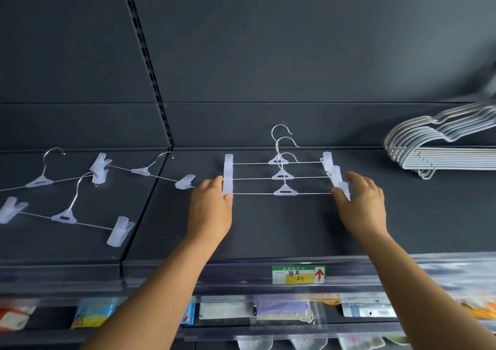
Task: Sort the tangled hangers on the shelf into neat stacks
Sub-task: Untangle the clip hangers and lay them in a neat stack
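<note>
The left hand (210,207) lies at the left end of a group of three clip hangers (284,178), its fingers loosely curved and its thumb and fingertips touching the column of translucent left clips (228,174); whether it pinches them or only presses against them cannot be told. The right hand (361,202) is spread fairly wide at the other end, fingers relaxed, with fingertips against the nearest right clip (344,188), not wrapped around it. The three hangers lie flat on the dark shelf (268,231), parallel, one behind the other, their thin white bars evenly staggered and their wire hooks pointing toward the back panel. On the left of the shelf three more clip hangers (67,188) lie loose at crossing angles, some clips touching. At the far right sits a neat stack of grey hangers (440,148). A green and yellow price tag (298,274) sits on the shelf's front edge
</note>
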A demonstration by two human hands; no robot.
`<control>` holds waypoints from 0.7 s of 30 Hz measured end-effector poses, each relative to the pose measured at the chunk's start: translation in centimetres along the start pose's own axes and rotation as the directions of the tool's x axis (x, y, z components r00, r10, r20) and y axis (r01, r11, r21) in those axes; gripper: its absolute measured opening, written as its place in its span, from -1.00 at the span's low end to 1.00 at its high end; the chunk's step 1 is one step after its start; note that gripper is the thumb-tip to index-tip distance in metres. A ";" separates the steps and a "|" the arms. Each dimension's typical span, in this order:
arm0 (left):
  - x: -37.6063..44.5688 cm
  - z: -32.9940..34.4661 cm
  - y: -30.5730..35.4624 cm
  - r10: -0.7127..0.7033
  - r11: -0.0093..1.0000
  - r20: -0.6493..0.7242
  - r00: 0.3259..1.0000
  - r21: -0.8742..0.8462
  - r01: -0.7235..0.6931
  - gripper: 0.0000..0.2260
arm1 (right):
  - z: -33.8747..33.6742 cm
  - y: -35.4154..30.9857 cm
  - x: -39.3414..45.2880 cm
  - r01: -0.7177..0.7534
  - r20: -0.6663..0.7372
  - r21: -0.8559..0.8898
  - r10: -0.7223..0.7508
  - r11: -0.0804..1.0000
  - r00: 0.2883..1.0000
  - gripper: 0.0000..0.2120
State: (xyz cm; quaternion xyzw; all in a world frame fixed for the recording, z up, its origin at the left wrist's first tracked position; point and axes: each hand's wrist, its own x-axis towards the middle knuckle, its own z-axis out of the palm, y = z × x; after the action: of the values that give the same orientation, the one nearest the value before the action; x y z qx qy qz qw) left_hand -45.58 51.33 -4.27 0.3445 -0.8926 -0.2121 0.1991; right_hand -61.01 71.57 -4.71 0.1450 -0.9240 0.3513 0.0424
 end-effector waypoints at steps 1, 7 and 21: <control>-0.2 -0.5 -0.1 0.052 0.997 0.002 0.999 0.059 -0.052 -0.80 | 0.0 -0.7 -0.6 0.076 0.001 -0.037 -0.076 0.996 0.997 -0.60; -1.2 -4.8 -2.5 0.216 0.938 0.018 0.976 0.275 -0.213 -0.68 | 2.2 -6.4 -4.3 0.496 0.066 -0.150 -0.491 0.856 0.868 -0.68; 1.8 -13.6 -17.4 0.076 0.938 0.037 0.996 0.336 -0.084 -0.59 | 13.3 -20.7 -10.2 0.537 0.367 -0.052 -0.484 0.842 0.795 -0.55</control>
State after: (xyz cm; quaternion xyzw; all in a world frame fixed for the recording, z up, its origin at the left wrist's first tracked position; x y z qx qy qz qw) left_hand -30.73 35.05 -1.57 0.3344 -0.9312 -0.0519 0.1352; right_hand -44.77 50.52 -3.36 0.4437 -0.8676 0.2241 -0.0129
